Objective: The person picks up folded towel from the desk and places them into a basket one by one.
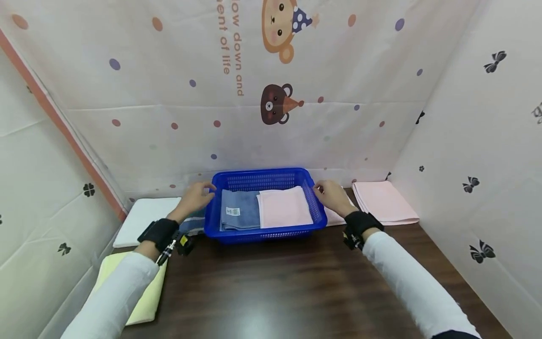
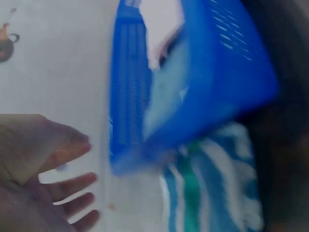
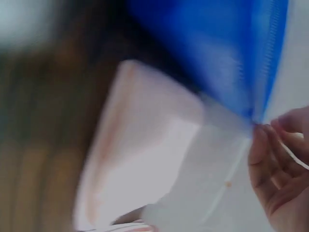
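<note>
A blue plastic basket (image 1: 264, 234) stands against the back wall. Inside lie a folded blue towel (image 1: 240, 212) with a white label and a folded pink towel (image 1: 284, 207), side by side. At the basket's left end my left hand (image 1: 196, 200) hovers; the left wrist view shows its fingers spread loosely, apart from the rim, holding nothing. My right hand (image 1: 332, 195) is at the right end, its bent fingertips at the basket's corner. Whether they touch the rim is blurred in the right wrist view, but no grip shows.
Left of the basket lie a blue-striped towel (image 2: 212, 183), a folded white towel (image 1: 146, 216) and a folded yellow towel (image 1: 148, 292). To the right are a pink towel (image 3: 145, 140), partly behind my right hand, and another folded pink towel (image 1: 385, 202). Dark wooden tabletop (image 1: 262, 282) extends in front.
</note>
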Motion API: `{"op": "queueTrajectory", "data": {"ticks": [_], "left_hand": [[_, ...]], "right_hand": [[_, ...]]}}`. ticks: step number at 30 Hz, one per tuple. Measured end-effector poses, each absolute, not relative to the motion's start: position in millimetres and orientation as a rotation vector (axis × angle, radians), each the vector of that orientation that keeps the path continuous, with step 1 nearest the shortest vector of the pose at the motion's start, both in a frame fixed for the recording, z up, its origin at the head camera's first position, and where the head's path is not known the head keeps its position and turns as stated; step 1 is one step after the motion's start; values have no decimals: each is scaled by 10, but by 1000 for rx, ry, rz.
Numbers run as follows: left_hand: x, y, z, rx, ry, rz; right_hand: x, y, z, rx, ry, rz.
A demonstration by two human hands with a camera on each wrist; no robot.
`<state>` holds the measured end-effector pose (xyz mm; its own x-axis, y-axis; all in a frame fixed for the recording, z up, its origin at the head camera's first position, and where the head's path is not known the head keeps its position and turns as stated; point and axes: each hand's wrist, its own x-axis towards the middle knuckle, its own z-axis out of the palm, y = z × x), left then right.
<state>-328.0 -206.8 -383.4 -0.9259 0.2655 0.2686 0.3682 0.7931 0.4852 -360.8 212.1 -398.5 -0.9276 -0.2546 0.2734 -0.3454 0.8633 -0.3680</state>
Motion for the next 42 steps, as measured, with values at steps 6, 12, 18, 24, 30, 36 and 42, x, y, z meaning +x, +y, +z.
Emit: {"op": "queueTrajectory", "data": {"ticks": [6, 12, 18, 24, 30, 36, 42], "left_hand": [[-3179, -2203, -4227, -490, -2664, -705], [-3087, -2120, -4461, -438, -2708, -669], [-3045, -2065, -4489, -401, -2771, -524], [-3016, -2118, -4538, -358, -2807, -657], [-3060, -2058, -4548, -392, -2766, -783], [-3057, -2054, -4571, -373, -2744, -816], [-3049, -2094, -4566, -338, -2788, -824]], "right_hand": [[-3498, 2254, -4308, 500, -2681, 668], [-3407, 2244, -4484, 457, -2664, 795], [-3410, 2236, -4559, 390, -2640, 941], [-3412, 2217, -4644, 430, -2600, 1013], [-3413, 2424, -4629, 438, -2555, 871], [-3334, 2715, -4753, 317, -2794, 489], [-3110, 2832, -4915, 423, -2845, 351]]}}
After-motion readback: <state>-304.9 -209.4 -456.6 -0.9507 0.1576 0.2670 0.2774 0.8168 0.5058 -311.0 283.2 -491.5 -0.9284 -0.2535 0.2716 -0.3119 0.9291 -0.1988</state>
